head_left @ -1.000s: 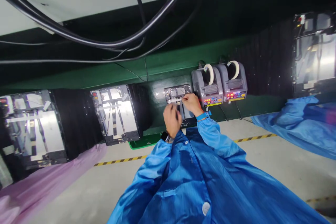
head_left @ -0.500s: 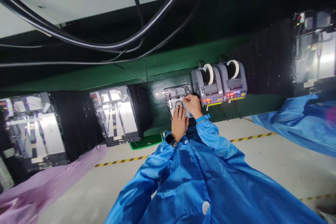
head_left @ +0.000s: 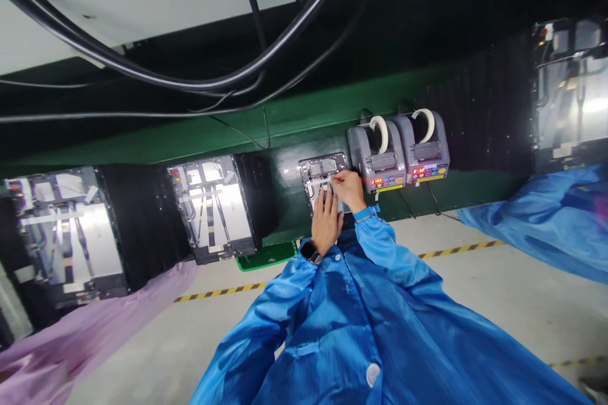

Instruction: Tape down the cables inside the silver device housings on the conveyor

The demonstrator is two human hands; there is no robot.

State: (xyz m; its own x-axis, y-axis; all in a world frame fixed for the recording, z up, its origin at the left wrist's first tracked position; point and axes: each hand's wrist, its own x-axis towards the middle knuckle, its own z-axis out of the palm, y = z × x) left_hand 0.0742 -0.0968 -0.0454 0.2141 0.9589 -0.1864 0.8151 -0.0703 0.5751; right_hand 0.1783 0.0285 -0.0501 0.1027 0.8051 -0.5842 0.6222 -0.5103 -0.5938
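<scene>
In front of me lies an opened tablet [head_left: 308, 168] with dark edges and pale metal parts inside. My left hand [head_left: 327, 226], with a watch on its wrist, rests flat on its lower part, fingers stretched out and close together. A pale strip of tape [head_left: 315, 183] crosses the tablet just above those fingertips. At the strip's right end, the fingers of my right hand [head_left: 350, 191] are pinched together over the tablet's right side. They seem to hold the tape end, mostly hidden by the fingers. Both hands cover much of the tablet.
Two grey tape dispensers [head_left: 380, 161] with lit displays stand right of the tablet. More opened tablets [head_left: 213, 202] lie to the left, and another [head_left: 572, 101] at far right. Black cables [head_left: 204, 84] hang overhead. A green tray [head_left: 266, 257] sits below the bench edge.
The view has shifted slightly, so the scene sits a little further right. Both hands keep nearly the same place on the tablet, the right one still pinched.
</scene>
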